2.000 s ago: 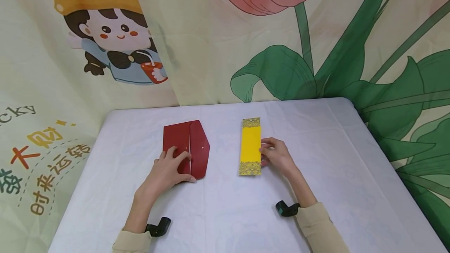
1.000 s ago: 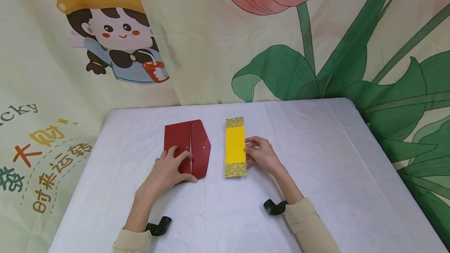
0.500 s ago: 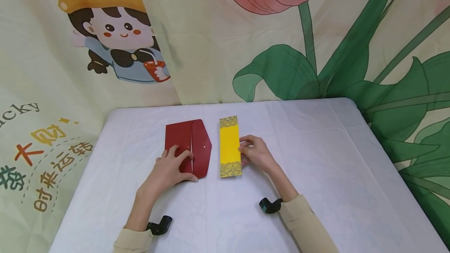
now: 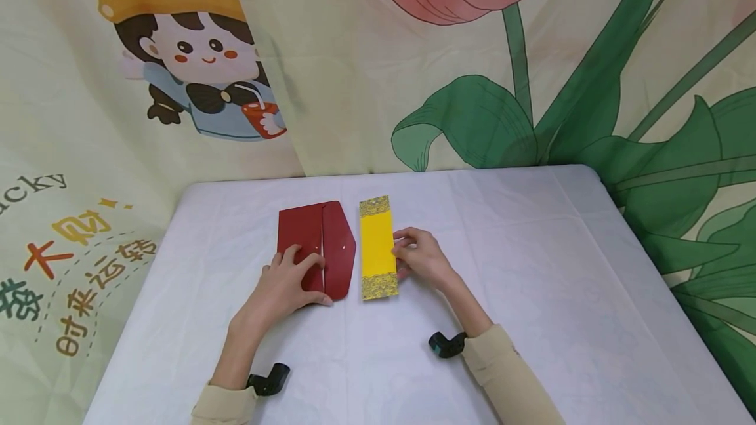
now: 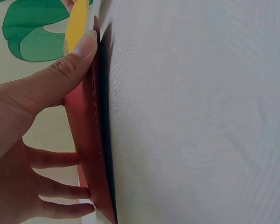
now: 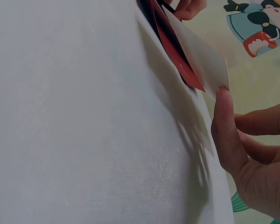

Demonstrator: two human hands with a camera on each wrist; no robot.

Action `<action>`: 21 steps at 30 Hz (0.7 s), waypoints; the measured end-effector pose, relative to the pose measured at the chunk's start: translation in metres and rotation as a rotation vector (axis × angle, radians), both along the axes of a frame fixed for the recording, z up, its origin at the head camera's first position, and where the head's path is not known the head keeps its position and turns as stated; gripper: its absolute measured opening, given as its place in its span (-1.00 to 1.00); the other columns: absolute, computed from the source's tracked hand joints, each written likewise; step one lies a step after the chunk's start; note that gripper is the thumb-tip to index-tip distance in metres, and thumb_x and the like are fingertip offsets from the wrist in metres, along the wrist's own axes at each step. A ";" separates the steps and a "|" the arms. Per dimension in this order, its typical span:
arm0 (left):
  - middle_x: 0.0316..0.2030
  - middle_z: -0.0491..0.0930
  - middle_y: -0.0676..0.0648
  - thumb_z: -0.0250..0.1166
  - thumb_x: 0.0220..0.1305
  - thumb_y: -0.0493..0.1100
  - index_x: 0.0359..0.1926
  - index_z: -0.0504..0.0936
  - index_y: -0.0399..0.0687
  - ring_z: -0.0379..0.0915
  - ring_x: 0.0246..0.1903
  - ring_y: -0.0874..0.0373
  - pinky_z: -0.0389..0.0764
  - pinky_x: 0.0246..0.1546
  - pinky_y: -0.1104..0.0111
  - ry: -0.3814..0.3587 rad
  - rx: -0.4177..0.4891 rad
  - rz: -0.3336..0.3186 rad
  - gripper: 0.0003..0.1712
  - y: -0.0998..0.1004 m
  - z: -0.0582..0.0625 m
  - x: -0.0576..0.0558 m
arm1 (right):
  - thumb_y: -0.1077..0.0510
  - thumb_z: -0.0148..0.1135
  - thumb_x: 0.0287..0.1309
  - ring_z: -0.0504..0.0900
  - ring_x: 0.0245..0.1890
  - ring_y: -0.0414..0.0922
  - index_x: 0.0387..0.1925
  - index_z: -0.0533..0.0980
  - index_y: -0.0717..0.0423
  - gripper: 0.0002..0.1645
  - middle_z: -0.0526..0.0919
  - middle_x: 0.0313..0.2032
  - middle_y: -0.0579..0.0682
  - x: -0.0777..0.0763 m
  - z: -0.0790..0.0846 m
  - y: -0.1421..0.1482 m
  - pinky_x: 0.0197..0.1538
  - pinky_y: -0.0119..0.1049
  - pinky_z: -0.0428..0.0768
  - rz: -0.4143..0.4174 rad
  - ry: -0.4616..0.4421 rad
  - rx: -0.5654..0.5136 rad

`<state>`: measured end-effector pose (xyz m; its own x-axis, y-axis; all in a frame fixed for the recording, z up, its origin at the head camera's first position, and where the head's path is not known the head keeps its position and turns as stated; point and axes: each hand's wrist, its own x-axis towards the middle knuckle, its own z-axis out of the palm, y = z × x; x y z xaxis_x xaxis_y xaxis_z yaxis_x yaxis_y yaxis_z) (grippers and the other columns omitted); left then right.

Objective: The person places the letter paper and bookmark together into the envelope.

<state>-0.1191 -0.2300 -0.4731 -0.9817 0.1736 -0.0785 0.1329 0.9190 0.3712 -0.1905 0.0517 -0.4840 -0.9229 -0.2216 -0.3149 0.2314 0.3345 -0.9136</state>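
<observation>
A red envelope [image 4: 339, 241] lies on the white-covered table with its flap toward the right. My left hand [image 4: 291, 281] rests on it with spread fingers. In the left wrist view, the thumb [image 5: 60, 77] touches the envelope's near edge and the other fingertips meet its surface. My right hand [image 4: 422, 258] pinches the right edge of a yellow card [image 4: 377, 238] with lace-like patterned ends. The card stands just right of the flap, with a narrow gap in the head view. Seen from the right wrist, its pale underside [image 6: 210, 58] is tilted above the table beside the envelope.
White cloth covers the table [image 4: 520, 235]. Behind it hangs a printed curtain [image 4: 331, 71] with a cartoon figure and tulips. A black wrist camera [image 4: 268, 379] sits at the left wrist, and another black camera [image 4: 447, 345] at the right.
My right hand has moved left with the yellow card, bringing it close to the envelope's flap; the card now leans slightly. My left hand and the envelope have stayed in place.
</observation>
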 end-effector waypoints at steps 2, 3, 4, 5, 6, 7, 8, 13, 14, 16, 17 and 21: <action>0.39 0.24 -0.40 0.66 -0.09 0.21 0.20 0.56 0.15 0.17 0.33 -0.45 0.32 0.21 -0.43 0.000 -0.001 0.002 -0.18 0.000 0.000 0.000 | 0.27 0.26 0.38 0.67 -0.42 -0.02 0.25 0.50 0.19 -0.56 0.59 -0.11 0.14 0.000 0.000 -0.002 -0.38 -0.26 0.74 0.002 -0.002 -0.002; 0.39 0.24 -0.40 0.66 -0.09 0.21 0.20 0.56 0.15 0.16 0.33 -0.45 0.32 0.21 -0.43 -0.001 0.000 0.003 -0.18 0.000 0.000 0.000 | 0.27 0.26 0.38 0.67 -0.42 -0.02 0.25 0.50 0.19 -0.56 0.59 -0.11 0.15 0.000 0.000 -0.002 -0.38 -0.25 0.75 0.005 -0.003 -0.003; 0.39 0.24 -0.40 0.66 -0.09 0.21 0.20 0.56 0.15 0.16 0.33 -0.45 0.32 0.22 -0.43 -0.001 0.000 0.003 -0.17 0.000 0.000 0.000 | 0.27 0.26 0.37 0.67 -0.42 -0.02 0.25 0.50 0.19 -0.56 0.59 -0.12 0.15 0.000 0.000 -0.003 -0.37 -0.25 0.75 0.007 -0.003 -0.005; 0.39 0.24 -0.40 0.66 -0.09 0.21 0.21 0.56 0.15 0.16 0.33 -0.45 0.32 0.22 -0.43 -0.001 0.000 0.004 -0.17 0.000 0.000 0.000 | 0.27 0.26 0.38 0.67 -0.42 -0.01 0.25 0.50 0.19 -0.56 0.59 -0.11 0.15 -0.001 0.000 -0.004 -0.37 -0.25 0.75 0.010 -0.004 -0.007; 0.39 0.24 -0.40 0.66 -0.09 0.21 0.21 0.56 0.15 0.16 0.33 -0.45 0.32 0.22 -0.43 -0.001 -0.001 0.005 -0.17 0.000 0.000 0.000 | 0.27 0.26 0.38 0.67 -0.42 -0.01 0.25 0.50 0.18 -0.56 0.59 -0.11 0.15 -0.001 0.000 -0.005 -0.37 -0.25 0.75 0.012 -0.003 -0.007; 0.39 0.24 -0.40 0.66 -0.09 0.21 0.21 0.56 0.15 0.16 0.33 -0.45 0.31 0.22 -0.43 -0.002 -0.001 0.006 -0.17 0.000 0.000 0.001 | 0.27 0.26 0.38 0.67 -0.41 -0.01 0.25 0.50 0.18 -0.56 0.59 -0.11 0.15 -0.001 0.000 -0.005 -0.37 -0.24 0.75 0.014 -0.004 -0.008; 0.39 0.23 -0.41 0.66 -0.09 0.21 0.21 0.56 0.15 0.16 0.34 -0.45 0.31 0.23 -0.43 -0.002 -0.001 0.006 -0.17 0.000 0.000 0.001 | 0.27 0.26 0.38 0.67 -0.41 -0.01 0.25 0.50 0.18 -0.56 0.59 -0.11 0.15 -0.001 0.000 -0.006 -0.37 -0.25 0.75 0.016 -0.005 -0.008; 0.40 0.23 -0.41 0.66 -0.10 0.21 0.22 0.56 0.14 0.15 0.34 -0.44 0.32 0.23 -0.43 -0.003 -0.004 0.010 -0.16 0.000 0.000 0.001 | 0.26 0.26 0.37 0.66 -0.43 -0.02 0.25 0.50 0.18 -0.56 0.59 -0.11 0.14 -0.001 0.001 -0.011 -0.38 -0.27 0.74 0.024 -0.005 -0.013; 0.40 0.23 -0.41 0.66 -0.10 0.21 0.22 0.56 0.14 0.15 0.35 -0.44 0.32 0.23 -0.43 -0.004 -0.005 0.010 -0.16 0.000 0.000 0.001 | 0.26 0.26 0.37 0.66 -0.43 -0.03 0.25 0.50 0.18 -0.56 0.59 -0.11 0.14 -0.001 0.001 -0.012 -0.38 -0.27 0.74 0.026 -0.006 -0.017; 0.40 0.23 -0.40 0.66 -0.10 0.21 0.22 0.56 0.15 0.14 0.35 -0.45 0.32 0.23 -0.43 -0.007 -0.004 0.011 -0.16 0.000 0.000 0.000 | 0.26 0.27 0.37 0.66 -0.43 -0.04 0.24 0.50 0.18 -0.56 0.60 -0.12 0.14 -0.001 0.001 -0.014 -0.38 -0.26 0.74 0.032 -0.005 -0.024; 0.40 0.23 -0.41 0.66 -0.10 0.21 0.22 0.56 0.14 0.14 0.35 -0.45 0.31 0.23 -0.43 -0.007 -0.004 0.010 -0.16 0.001 0.000 0.000 | 0.26 0.26 0.36 0.67 -0.44 -0.04 0.24 0.50 0.19 -0.56 0.60 -0.12 0.14 -0.001 0.001 -0.015 -0.39 -0.25 0.74 0.038 0.001 -0.028; 0.39 0.24 -0.41 0.66 -0.09 0.21 0.20 0.57 0.15 0.15 0.34 -0.46 0.29 0.23 -0.44 -0.007 -0.003 0.012 -0.18 0.001 0.001 0.000 | 0.28 0.25 0.37 0.67 -0.47 -0.06 0.24 0.51 0.21 -0.57 0.62 -0.15 0.14 -0.002 -0.001 -0.020 -0.41 -0.24 0.73 0.059 0.028 -0.024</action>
<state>-0.1190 -0.2287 -0.4721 -0.9831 0.1614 -0.0860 0.1190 0.9216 0.3693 -0.1928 0.0320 -0.4851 -0.9163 -0.2830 -0.2835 0.1866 0.3247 -0.9272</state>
